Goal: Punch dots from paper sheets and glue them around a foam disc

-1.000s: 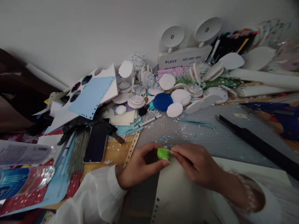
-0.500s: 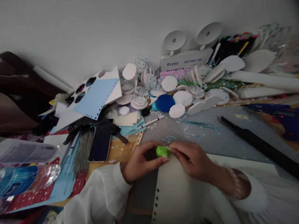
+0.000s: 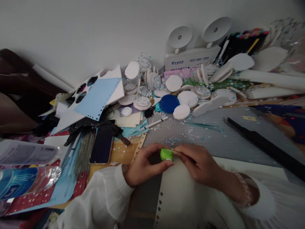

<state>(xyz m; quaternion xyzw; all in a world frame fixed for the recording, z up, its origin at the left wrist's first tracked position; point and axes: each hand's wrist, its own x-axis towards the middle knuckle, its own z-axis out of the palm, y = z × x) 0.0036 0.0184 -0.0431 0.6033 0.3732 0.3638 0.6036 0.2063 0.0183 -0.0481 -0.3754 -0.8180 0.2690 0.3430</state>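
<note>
My left hand (image 3: 145, 165) grips a small bright green craft punch (image 3: 165, 154) between thumb and fingers. From the right, my right hand (image 3: 200, 163) is closed in a pinch at the punch's side. A narrow pale strip (image 3: 175, 152), probably paper, shows between its fingertips and the punch; most of it is hidden. Under both hands lies a cream sheet of paper (image 3: 181, 194), with a row of small shaped holes down its left edge.
A grey cutting mat (image 3: 209, 140) carries confetti, blue tweezers (image 3: 203, 126) and a long black tool (image 3: 259, 141). White discs (image 3: 188, 99) and a blue lid (image 3: 169, 104) crowd the back. A phone (image 3: 102, 146) and plastic bottles (image 3: 28, 181) lie to the left.
The view has shifted slightly. Both hands keep nearly the same pose around the green punch, with no clear change in what they hold.
</note>
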